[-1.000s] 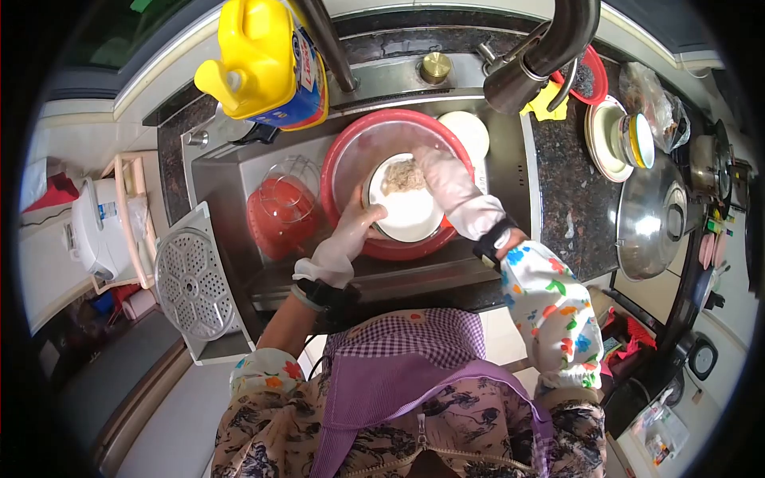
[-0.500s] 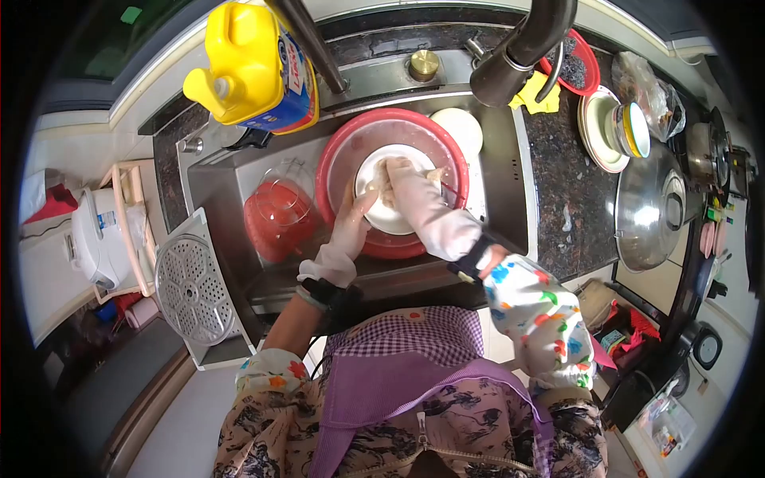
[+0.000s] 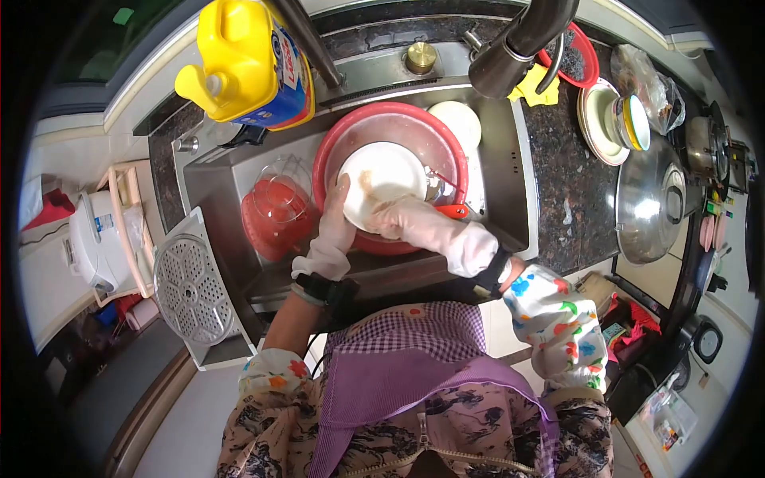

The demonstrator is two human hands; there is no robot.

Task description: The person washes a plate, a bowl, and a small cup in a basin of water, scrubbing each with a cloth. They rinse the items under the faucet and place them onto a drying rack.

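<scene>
Dish is gripped by left hand, right hand partly curled against it.

Hands: 2, left hand and right hand
Red basin: 1
White bowl inside basin: 1
Cream dish, rear right corner of sink: 1
Red container, sink's left end: 1
Wire rack, same end: 1
Perforated disc, sink's left edge: 1
Yellow jug, sink's rear left corner: 1
Yellow cloth: 1
Red bowl, counter's rear edge: 1
Large steel lid: 1
Plates: at least 2
</scene>
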